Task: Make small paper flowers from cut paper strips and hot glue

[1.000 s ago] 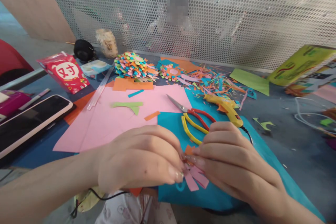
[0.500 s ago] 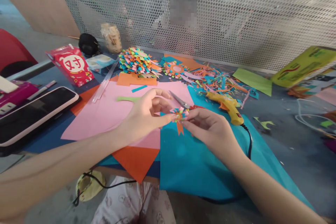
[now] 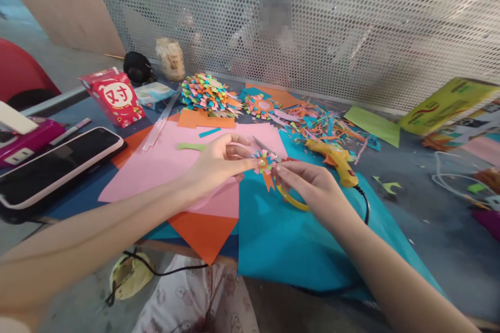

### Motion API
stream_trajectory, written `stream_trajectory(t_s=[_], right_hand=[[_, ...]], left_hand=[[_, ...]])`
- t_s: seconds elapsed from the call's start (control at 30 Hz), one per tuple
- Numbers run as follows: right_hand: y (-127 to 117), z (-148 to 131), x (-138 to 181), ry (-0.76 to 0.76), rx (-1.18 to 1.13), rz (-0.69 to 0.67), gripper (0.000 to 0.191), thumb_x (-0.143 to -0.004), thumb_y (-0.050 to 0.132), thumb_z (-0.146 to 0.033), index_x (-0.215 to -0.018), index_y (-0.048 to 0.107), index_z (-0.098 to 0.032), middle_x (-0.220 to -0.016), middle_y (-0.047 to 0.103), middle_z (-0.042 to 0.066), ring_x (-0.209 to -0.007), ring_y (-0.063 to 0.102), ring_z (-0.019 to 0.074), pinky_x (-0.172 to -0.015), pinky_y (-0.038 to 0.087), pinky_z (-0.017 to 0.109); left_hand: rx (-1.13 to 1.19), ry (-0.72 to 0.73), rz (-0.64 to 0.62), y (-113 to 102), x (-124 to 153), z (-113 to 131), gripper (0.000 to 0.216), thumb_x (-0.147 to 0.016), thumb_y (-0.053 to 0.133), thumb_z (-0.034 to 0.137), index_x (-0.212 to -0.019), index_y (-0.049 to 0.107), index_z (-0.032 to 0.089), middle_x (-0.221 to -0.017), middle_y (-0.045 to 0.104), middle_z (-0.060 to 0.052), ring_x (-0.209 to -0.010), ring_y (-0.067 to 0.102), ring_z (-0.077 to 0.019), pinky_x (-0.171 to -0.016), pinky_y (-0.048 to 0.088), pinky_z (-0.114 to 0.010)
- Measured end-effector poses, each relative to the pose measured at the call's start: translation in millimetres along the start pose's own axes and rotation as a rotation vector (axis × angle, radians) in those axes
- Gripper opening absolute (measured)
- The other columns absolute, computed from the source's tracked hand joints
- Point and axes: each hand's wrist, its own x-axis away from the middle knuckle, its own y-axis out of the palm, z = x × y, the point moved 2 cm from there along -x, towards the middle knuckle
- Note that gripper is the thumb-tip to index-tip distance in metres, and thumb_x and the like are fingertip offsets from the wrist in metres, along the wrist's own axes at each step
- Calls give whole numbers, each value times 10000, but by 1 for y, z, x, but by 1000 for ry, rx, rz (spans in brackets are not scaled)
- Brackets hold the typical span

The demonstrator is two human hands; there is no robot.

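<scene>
— What do the hands hold?
— The left hand (image 3: 219, 164) and right hand (image 3: 312, 187) both pinch a small paper flower (image 3: 264, 162) at their fingertips, above the teal sheet (image 3: 281, 239).
— Beyond?
— Scissors (image 3: 291, 200) lie under the right hand, with a glue gun (image 3: 336, 157) behind and a fringed paper ball (image 3: 205, 92) farther back.

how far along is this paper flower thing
Done: a big flower and a flatter flower sit at the back. In hand: left hand and right hand pinch a small flower with an orange tail. Left, likely: more layers; the pink sheet lies flat, the glue gun set down.
</scene>
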Motion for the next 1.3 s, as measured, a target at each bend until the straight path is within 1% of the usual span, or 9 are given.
stream_trajectory(t_s=[0.17, 0.33, 0.6, 0.93, 1.03, 1.13, 1.2, 1.27, 1.3], right_hand=[[5, 1, 0, -25, 15, -53, 297, -646, 690, -472, -747, 728, -196, -711, 698, 24, -565, 552, 132, -514, 416, 261], [4, 1, -2, -62, 49, -48, 302, -659, 671, -463, -768, 728, -187, -755, 718, 30, -595, 577, 142, -569, 456, 279], [5, 1, -4, -99, 73, -37, 253, -668, 667, -435, -695, 695, -185, -631, 647, 8, -492, 462, 103, -432, 340, 237], [7, 1, -2, -152, 111, -9, 314, -702, 637, -501, -686, 648, -187, -589, 617, 3, -503, 497, 119, -434, 369, 243], [5, 1, -4, -154, 174, 6, 326, -715, 615, -506, -673, 659, -185, -571, 618, 8, -492, 509, 126, -434, 380, 250], [1, 2, -5, -176, 252, 4, 338, -748, 584, -492, -641, 664, -181, -588, 648, 22, -486, 518, 130, -450, 397, 262], [-1, 2, -6, -214, 323, 6, 322, -768, 579, -460, -634, 670, -182, -611, 665, 27, -490, 517, 128, -468, 401, 266], [-1, 2, -7, -271, 409, -15, 254, -769, 604, -390, -631, 682, -192, -614, 671, 18, -516, 527, 132, -502, 408, 266], [0, 2, -6, -304, 455, -37, 205, -765, 618, -343, -638, 692, -201, -620, 679, 12, -544, 543, 137, -528, 417, 266]], left_hand=[[0, -16, 7, 2, 0, 0, 343, -661, 744, 185, -911, 511, 153, -688, 609, 44, -498, 531, -56, -462, 418, -193], [-7, -38, 13, 4, 0, -1, 344, -657, 757, 202, -903, 522, 149, -688, 615, 32, -559, 567, -74, -485, 425, -189], [-42, -28, -11, 9, -2, 0, 288, -691, 715, 147, -886, 503, 146, -595, 620, 40, -458, 524, -67, -429, 376, -189], [-18, 32, -12, 10, -2, -3, 300, -667, 736, 157, -866, 511, 144, -582, 598, 57, -477, 513, -56, -444, 381, -180], [-32, 25, -38, 10, -3, -5, 316, -685, 727, 190, -909, 509, 144, -659, 633, 27, -529, 548, -73, -471, 409, -193], [-38, 116, -3, 0, -6, 2, 382, -652, 743, 159, -955, 511, 145, -892, 671, -37, -733, 628, -109, -629, 495, -235], [-73, 255, 118, -13, -9, 12, 416, -619, 744, 105, -959, 510, 158, -985, 657, -45, -822, 635, -126, -724, 512, -268], [-119, 396, 244, -26, -11, 23, 392, -635, 741, 121, -946, 510, 182, -928, 661, -20, -811, 638, -135, -711, 510, -269], [-132, 443, 267, -32, -12, 27, 366, -649, 741, 145, -930, 510, 191, -884, 662, -10, -801, 639, -140, -690, 506, -264]])
